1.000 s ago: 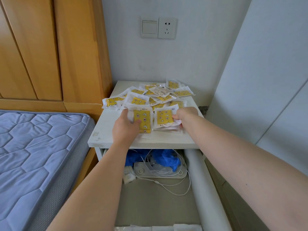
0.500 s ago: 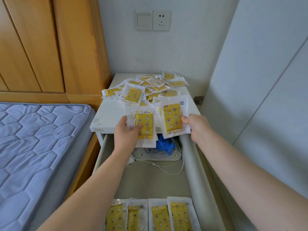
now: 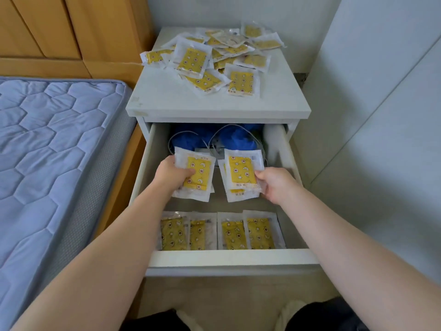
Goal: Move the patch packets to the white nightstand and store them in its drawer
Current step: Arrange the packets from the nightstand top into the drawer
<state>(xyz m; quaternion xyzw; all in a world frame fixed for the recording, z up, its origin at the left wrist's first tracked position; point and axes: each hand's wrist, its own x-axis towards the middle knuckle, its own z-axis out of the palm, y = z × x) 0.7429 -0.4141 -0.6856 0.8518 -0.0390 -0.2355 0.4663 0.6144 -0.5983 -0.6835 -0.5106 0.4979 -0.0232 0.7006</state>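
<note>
Bright, even daylight; soft shadows, wide-angle bending at edges.

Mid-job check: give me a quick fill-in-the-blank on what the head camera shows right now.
The left hand and right hand each grip a packet stack over the open ____.
A row of ____ stored packets lies by the front panel.
The loose pile sits on the ____ of the nightstand.
White cables cross a ____ bundle at the back.
Missing: drawer; four; top; blue.

Over the open drawer [image 3: 290,149], left hand [image 3: 170,174] and right hand [image 3: 274,185] each grip stacked patch packets [image 3: 198,174].
</note>
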